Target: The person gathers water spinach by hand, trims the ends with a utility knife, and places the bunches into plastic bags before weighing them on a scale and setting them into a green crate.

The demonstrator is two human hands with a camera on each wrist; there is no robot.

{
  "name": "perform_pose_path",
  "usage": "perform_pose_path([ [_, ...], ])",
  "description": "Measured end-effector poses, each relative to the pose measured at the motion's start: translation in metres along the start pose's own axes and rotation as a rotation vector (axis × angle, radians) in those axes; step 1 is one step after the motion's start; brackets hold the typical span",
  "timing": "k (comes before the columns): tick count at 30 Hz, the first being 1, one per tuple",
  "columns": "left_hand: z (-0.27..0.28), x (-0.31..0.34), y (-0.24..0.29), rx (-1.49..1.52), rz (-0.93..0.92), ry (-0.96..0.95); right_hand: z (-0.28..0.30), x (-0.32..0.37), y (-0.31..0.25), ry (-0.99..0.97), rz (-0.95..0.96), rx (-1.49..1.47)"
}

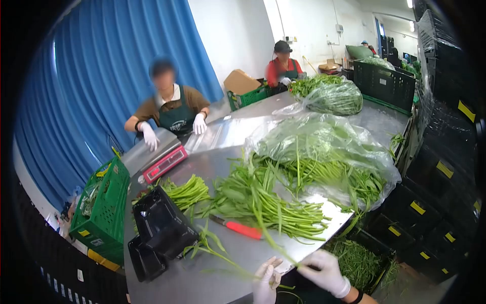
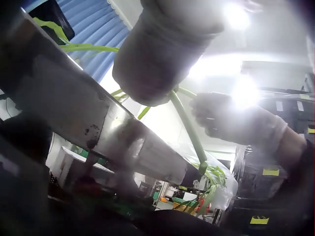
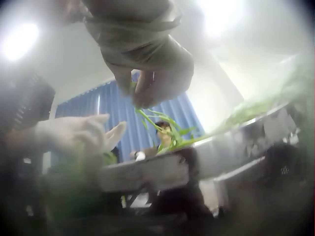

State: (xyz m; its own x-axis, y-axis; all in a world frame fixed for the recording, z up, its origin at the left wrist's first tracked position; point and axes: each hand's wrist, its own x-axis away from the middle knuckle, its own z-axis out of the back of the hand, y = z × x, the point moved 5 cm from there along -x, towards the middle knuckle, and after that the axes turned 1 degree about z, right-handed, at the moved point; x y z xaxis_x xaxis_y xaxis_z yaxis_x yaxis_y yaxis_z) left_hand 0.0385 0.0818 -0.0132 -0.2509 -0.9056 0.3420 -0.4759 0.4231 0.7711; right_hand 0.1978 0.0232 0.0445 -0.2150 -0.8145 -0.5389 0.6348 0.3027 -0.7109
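Left grip (image 1: 267, 283) closed round a leafy stem (image 1: 221, 257), long axis running far-left; right grip (image 1: 325, 271), nearer the greens bundle (image 1: 288, 217), pinches another stalk (image 1: 276, 246).

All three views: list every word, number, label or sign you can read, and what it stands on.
Nothing reads clearly.
Green apron: pale lettering, too blurred.
Pink scale: red display, too small.
Black crates at right: yellow labels, too small.
Far dark crate: white label, too small.
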Motion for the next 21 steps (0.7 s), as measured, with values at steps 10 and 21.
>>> perform_pose_path([
  [10,0.009,0.013,-0.015,-0.214,0.049,-0.043,-0.042,0.029,0.014,-0.238,-0.378,-0.493],
  [21,0.005,0.013,0.011,-0.202,-0.095,0.073,0.043,0.041,0.049,1.025,-0.455,-0.857],
])
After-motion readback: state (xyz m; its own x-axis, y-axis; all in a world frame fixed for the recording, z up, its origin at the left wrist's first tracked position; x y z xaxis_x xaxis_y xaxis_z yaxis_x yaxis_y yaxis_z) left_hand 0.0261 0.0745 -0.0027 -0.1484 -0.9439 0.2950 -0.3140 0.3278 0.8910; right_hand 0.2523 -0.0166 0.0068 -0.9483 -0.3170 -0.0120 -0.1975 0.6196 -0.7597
